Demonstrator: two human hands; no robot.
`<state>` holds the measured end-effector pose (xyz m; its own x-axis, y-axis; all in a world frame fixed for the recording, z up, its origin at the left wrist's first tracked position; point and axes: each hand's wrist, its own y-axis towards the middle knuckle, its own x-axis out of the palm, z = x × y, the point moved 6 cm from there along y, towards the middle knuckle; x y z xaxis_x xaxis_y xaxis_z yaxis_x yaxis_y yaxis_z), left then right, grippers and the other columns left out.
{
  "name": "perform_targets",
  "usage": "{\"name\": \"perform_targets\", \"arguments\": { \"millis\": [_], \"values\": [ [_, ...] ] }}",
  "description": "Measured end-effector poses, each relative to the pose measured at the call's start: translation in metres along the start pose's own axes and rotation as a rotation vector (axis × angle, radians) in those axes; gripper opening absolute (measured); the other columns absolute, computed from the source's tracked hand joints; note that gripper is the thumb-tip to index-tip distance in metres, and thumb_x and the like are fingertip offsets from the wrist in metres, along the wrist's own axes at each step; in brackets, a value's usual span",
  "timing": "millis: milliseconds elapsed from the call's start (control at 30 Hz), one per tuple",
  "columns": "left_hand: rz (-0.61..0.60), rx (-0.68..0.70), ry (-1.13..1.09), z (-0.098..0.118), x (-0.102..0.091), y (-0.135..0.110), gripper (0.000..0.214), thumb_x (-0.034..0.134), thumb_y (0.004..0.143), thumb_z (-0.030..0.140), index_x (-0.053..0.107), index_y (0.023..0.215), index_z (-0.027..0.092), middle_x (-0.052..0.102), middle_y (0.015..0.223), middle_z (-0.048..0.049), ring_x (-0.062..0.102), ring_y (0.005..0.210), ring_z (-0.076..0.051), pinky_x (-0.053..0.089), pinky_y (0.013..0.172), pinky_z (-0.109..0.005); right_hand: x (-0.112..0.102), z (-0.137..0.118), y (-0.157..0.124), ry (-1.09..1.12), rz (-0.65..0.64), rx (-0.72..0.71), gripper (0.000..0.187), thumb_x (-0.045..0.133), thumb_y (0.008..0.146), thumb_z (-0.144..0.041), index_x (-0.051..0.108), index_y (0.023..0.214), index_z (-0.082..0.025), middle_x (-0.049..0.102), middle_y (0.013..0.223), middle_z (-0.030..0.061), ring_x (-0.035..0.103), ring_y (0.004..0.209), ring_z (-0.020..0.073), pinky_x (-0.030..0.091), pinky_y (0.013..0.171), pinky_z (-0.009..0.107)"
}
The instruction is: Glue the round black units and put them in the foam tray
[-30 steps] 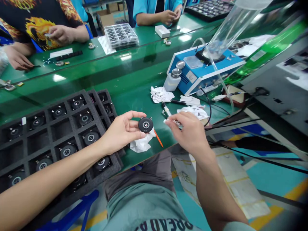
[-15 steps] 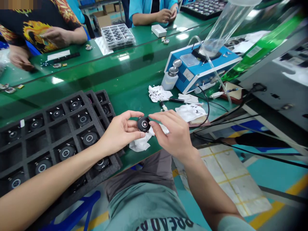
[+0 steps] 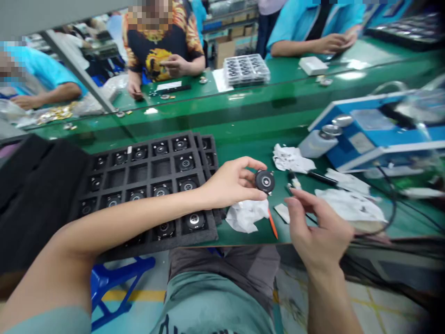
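Note:
My left hand (image 3: 239,182) grips a round black smartwatch case (image 3: 264,181) by its edge between thumb and fingers. The back of the case, with a ringed sensor at its centre, faces up. My right hand (image 3: 318,227) is apart from the case, off to its right. Its thumb and forefinger are bent with a small gap, and I see nothing between them. Just beyond those fingertips lies a small pen-like tool (image 3: 295,180). To the left, a dark foam tray (image 3: 139,172) holds several similar watch cases in its pockets, with some pockets bare.
Crumpled white tissue (image 3: 247,215) and an orange stick (image 3: 273,223) lie before me. At right are more stained tissues (image 3: 349,204), a dispenser bottle (image 3: 320,140), a blue machine (image 3: 375,134) and loose cables. Co-workers sit across the green bench (image 3: 239,127), near a clear compartment box (image 3: 246,69).
My right hand has let go of the watch case and drawn away to the right. My left hand still holds it. The camera view has turned to the left.

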<state>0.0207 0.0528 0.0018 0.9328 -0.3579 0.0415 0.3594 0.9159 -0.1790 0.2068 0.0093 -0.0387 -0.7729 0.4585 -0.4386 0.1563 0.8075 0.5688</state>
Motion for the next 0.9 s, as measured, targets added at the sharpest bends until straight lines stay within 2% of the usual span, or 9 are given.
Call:
{"name": "perform_targets", "arguments": {
  "millis": [100, 200, 333, 433, 533, 667, 733, 800, 900],
  "values": [
    [0.061, 0.086, 0.173, 0.028, -0.033, -0.019, 0.051, 0.084, 0.064, 0.007, 0.060, 0.108, 0.016, 0.072, 0.085, -0.0027, 0.070, 0.072, -0.015, 0.055, 0.071, -0.031, 0.007, 0.020, -0.015, 0.021, 0.023, 0.107, 0.034, 0.065, 0.091, -0.043, 0.078, 0.104, -0.015, 0.078, 0.078, 0.0111, 0.069, 0.061, 0.0214, 0.055, 0.064, 0.036],
    [0.331, 0.169, 0.418, 0.053, -0.094, -0.063, 0.050, 0.085, 0.067, 0.014, 0.060, 0.110, 0.016, 0.075, 0.096, -0.0064, 0.072, 0.090, -0.020, 0.055, 0.083, -0.035, 0.012, 0.037, -0.027, 0.058, 0.038, 0.195, 0.038, 0.066, 0.090, -0.046, 0.078, 0.104, -0.013, 0.077, 0.075, 0.0111, 0.069, 0.061, 0.0216, 0.055, 0.064, 0.036],
    [0.617, 0.107, 0.869, 0.047, -0.159, -0.119, 0.048, 0.083, 0.075, 0.029, 0.063, 0.116, 0.015, 0.074, 0.106, -0.0117, 0.069, 0.105, -0.027, 0.051, 0.099, -0.045, 0.020, 0.049, -0.036, 0.088, -0.001, 0.241, 0.040, 0.066, 0.089, -0.048, 0.079, 0.103, -0.013, 0.075, 0.072, 0.0105, 0.066, 0.059, 0.0213, 0.054, 0.063, 0.036],
    [0.641, 0.096, 1.049, 0.024, -0.169, -0.134, 0.046, 0.076, 0.083, 0.035, 0.066, 0.123, 0.015, 0.068, 0.129, -0.0175, 0.060, 0.126, -0.033, 0.040, 0.114, -0.054, 0.025, 0.053, -0.042, 0.072, -0.056, 0.258, 0.044, 0.065, 0.088, -0.052, 0.079, 0.104, -0.014, 0.075, 0.072, 0.0106, 0.065, 0.057, 0.0233, 0.052, 0.059, 0.038],
    [0.671, 0.066, 1.116, 0.006, -0.163, -0.137, 0.050, 0.070, 0.087, 0.038, 0.064, 0.132, 0.017, 0.053, 0.153, -0.0194, 0.029, 0.154, -0.039, 0.020, 0.125, -0.061, 0.024, 0.056, -0.047, 0.037, -0.051, 0.271, 0.045, 0.064, 0.087, -0.058, 0.080, 0.105, -0.019, 0.075, 0.072, 0.0124, 0.065, 0.057, 0.0277, 0.051, 0.056, 0.042],
    [0.592, -0.108, 1.270, 0.001, -0.160, -0.144, 0.065, 0.050, 0.099, 0.051, 0.048, 0.152, 0.014, 0.028, 0.169, -0.0220, 0.003, 0.161, -0.041, 0.013, 0.124, -0.066, 0.023, 0.059, -0.050, 0.032, -0.042, 0.287, 0.047, 0.065, 0.087, -0.057, 0.080, 0.107, -0.019, 0.075, 0.070, 0.0120, 0.066, 0.058, 0.0295, 0.052, 0.060, 0.045],
    [0.609, -0.200, 1.357, 0.009, -0.172, -0.163, 0.067, 0.044, 0.100, 0.055, 0.044, 0.155, 0.015, 0.027, 0.171, -0.0184, 0.009, 0.161, -0.038, 0.018, 0.125, -0.061, 0.023, 0.059, -0.051, 0.027, -0.034, 0.282, 0.049, 0.064, 0.088, -0.055, 0.080, 0.108, -0.014, 0.074, 0.069, 0.0106, 0.066, 0.059, 0.0268, 0.053, 0.063, 0.044],
    [0.724, -0.355, 1.444, 0.021, -0.196, -0.193, 0.064, 0.041, 0.099, 0.053, 0.046, 0.153, 0.018, 0.043, 0.164, -0.0122, 0.035, 0.154, -0.031, 0.031, 0.124, -0.048, 0.023, 0.060, -0.053, 0.012, -0.004, 0.274, 0.048, 0.063, 0.089, -0.054, 0.081, 0.106, -0.012, 0.073, 0.067, 0.0093, 0.065, 0.059, 0.0240, 0.053, 0.063, 0.040],
    [0.856, -0.551, 1.448, 0.031, -0.234, -0.237, 0.056, 0.043, 0.096, 0.045, 0.067, 0.131, 0.009, 0.071, 0.131, -0.0209, 0.065, 0.123, -0.038, 0.047, 0.108, -0.050, 0.023, 0.061, -0.055, -0.002, 0.006, 0.258, 0.046, 0.063, 0.090, -0.052, 0.081, 0.105, -0.012, 0.072, 0.067, 0.0084, 0.065, 0.060, 0.0221, 0.052, 0.061, 0.035]
  ]
}}
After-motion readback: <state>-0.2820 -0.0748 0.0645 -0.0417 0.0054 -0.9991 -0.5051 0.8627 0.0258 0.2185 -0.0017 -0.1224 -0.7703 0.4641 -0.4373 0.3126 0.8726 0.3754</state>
